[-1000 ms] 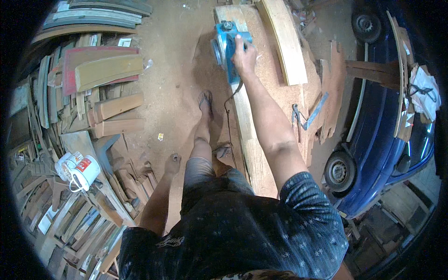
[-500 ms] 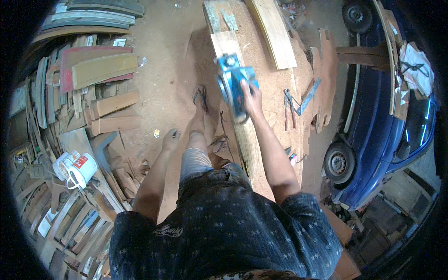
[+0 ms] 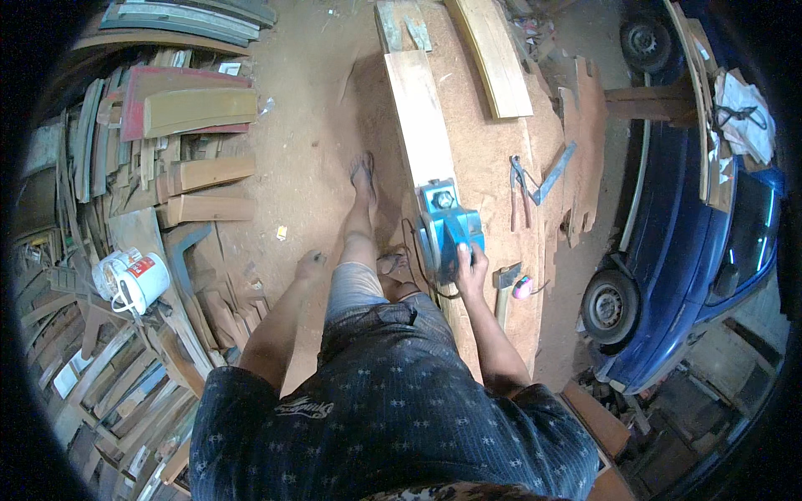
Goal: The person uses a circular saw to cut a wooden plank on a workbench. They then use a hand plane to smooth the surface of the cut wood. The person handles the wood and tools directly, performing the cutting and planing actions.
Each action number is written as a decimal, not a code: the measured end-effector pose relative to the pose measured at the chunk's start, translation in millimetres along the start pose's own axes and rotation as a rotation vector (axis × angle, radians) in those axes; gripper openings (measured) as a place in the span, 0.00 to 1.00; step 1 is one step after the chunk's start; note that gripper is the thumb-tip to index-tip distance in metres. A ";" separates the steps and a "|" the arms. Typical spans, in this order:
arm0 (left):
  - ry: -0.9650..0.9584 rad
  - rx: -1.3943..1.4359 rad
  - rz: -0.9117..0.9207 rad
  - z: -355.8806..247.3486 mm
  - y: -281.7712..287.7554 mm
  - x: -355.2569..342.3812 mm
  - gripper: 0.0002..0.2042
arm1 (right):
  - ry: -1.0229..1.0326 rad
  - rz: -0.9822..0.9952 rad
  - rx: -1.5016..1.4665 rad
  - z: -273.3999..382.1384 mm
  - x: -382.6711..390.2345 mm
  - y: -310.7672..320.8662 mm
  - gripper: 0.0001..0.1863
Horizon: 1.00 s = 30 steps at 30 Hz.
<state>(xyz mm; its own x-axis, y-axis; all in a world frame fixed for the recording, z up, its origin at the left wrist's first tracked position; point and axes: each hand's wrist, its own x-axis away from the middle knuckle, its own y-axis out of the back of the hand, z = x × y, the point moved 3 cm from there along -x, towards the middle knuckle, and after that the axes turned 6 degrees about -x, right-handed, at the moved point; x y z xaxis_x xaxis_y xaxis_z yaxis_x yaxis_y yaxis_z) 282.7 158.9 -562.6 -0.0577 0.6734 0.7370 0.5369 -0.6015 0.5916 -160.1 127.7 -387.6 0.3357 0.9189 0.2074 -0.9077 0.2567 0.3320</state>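
Observation:
My right hand [image 3: 473, 269] grips the handle of a blue electric planer [image 3: 448, 224]. The planer sits on a long pale board [image 3: 420, 108], toward the end nearer my body. Bare wood stretches away beyond the tool. A dark cord loops beside the planer on its left. My left hand [image 3: 311, 262] hangs low at my left side, away from the board and touching nothing I can see. Its fingers point down and are too hidden to read.
Right of the planer on the wooden bench [image 3: 493, 179] lie pincers [image 3: 520, 196], a grey angled metal piece [image 3: 553, 174], a hammer [image 3: 503, 288] and a small pink item [image 3: 522, 288]. Another board [image 3: 493, 63] lies farther off. Wood stacks and a white bucket [image 3: 144, 282] stand left; a blue car [image 3: 668, 275] is right.
My right hand has drawn the planer back along the board toward my body. The hammer, hidden by my forearm before, now shows. My left hand has dropped slightly nearer my body.

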 end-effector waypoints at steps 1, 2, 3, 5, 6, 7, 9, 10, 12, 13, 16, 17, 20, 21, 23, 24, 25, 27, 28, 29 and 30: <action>-0.002 0.036 0.027 8.3 -1.1 0.9 0.20 | -0.044 -0.002 -0.014 0.3 -11.4 -6.6 0.21; 0.003 0.056 0.031 17.0 -1.8 1.6 0.20 | -0.110 -0.004 -0.007 1.8 -25.6 -15.0 0.21; 0.030 0.067 0.049 25.9 -2.7 1.3 0.20 | -0.018 -0.007 -0.007 9.5 -44.1 -25.3 0.22; 0.024 0.061 0.019 38.7 -1.2 -0.4 0.19 | 0.058 -0.008 -0.004 24.6 -86.9 -48.8 0.24; 0.062 0.039 0.052 43.8 -1.0 -1.5 0.19 | 0.063 -0.007 -0.019 31.7 -109.2 -60.4 0.24; 0.054 0.054 0.031 45.9 2.1 -3.3 0.19 | 0.083 -0.015 -0.022 39.1 -132.4 -73.8 0.25; 0.109 0.057 0.066 46.4 8.3 -7.6 0.19 | 0.076 -0.030 -0.003 53.0 -179.7 -100.0 0.26; 0.079 0.047 0.018 42.5 14.4 -10.0 0.20 | 0.063 -0.041 -0.008 60.1 -202.1 -112.8 0.26; 0.044 0.019 -0.072 32.2 27.6 -14.9 0.21 | 0.063 -0.062 -0.061 76.7 -246.4 -137.5 0.27; 0.054 0.061 -0.084 26.9 33.6 -17.7 0.21 | 0.050 -0.078 -0.033 85.4 -268.8 -148.7 0.28; 0.073 0.166 -0.130 10.2 50.6 -27.9 0.22 | 0.022 -0.082 -0.007 110.1 -329.9 -179.9 0.31; 0.073 0.187 -0.146 4.9 56.1 -31.1 0.23 | 0.019 -0.081 -0.001 117.4 -350.4 -190.3 0.32; 0.024 0.251 -0.169 -9.2 72.5 -39.9 0.23 | -0.002 -0.073 -0.016 133.0 -395.8 -213.0 0.33; 0.000 0.275 -0.171 -14.0 76.6 -41.8 0.22 | -0.021 -0.065 -0.022 135.7 -404.5 -215.6 0.34; 0.083 0.248 -0.125 -18.6 83.5 -46.0 0.22 | -0.081 -0.019 -0.034 137.8 -409.1 -215.1 0.36; 0.121 0.236 -0.108 -21.1 86.4 -48.1 0.22 | -0.125 0.010 -0.052 137.2 -405.3 -211.3 0.37; 0.087 0.182 -0.110 -25.6 89.6 -50.6 0.22 | -0.196 0.057 -0.100 134.0 -394.2 -205.4 0.37; 0.028 0.064 -0.124 -34.0 93.8 -54.3 0.22 | -0.115 0.034 -0.047 135.8 -372.3 -192.7 0.37; -0.014 0.073 -0.137 -38.1 94.1 -55.4 0.22 | -0.091 0.028 -0.057 131.8 -351.8 -184.3 0.36; -0.046 0.077 -0.157 -42.2 92.5 -56.0 0.21 | -0.110 0.048 -0.057 124.1 -326.5 -169.5 0.35; -0.034 0.070 -0.151 -44.3 88.8 -55.8 0.21 | -0.163 0.065 -0.024 114.3 -299.5 -154.5 0.34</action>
<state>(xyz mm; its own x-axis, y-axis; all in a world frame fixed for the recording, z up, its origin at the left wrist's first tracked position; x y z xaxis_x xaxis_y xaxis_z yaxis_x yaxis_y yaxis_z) 296.3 48.9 -536.7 -0.1140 0.7688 0.6292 0.5818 -0.4617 0.6696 -91.7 -221.4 -395.8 0.3109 0.8736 0.3744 -0.9338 0.2072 0.2918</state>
